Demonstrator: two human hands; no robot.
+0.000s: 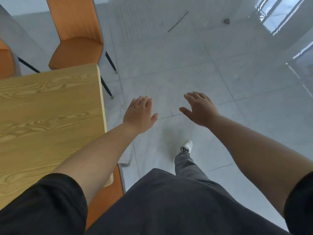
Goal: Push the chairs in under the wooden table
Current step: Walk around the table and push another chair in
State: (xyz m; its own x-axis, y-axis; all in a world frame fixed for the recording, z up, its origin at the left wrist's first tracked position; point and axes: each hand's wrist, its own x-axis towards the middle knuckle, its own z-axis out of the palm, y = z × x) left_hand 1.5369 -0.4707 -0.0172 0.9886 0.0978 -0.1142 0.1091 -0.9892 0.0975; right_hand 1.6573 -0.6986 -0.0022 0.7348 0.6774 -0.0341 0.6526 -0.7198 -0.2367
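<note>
1. Two bare hands out over the grey tiled floor point(220, 68), holding nothing: left hand point(139, 114) with fingers relaxed and close together, right hand point(199, 109) spread wide, thumb apart.
2. Wooden counter point(47, 112) at left, beneath the left forearm.
3. Orange chair point(76, 39) at the counter's far end, seat front at the edge, perhaps tucked slightly under.
4. Second orange chair point(6, 58) at far left, cropped.
5. Third orange chair point(105, 197) beside the near counter corner, mostly hidden by arm and trousers.
</note>
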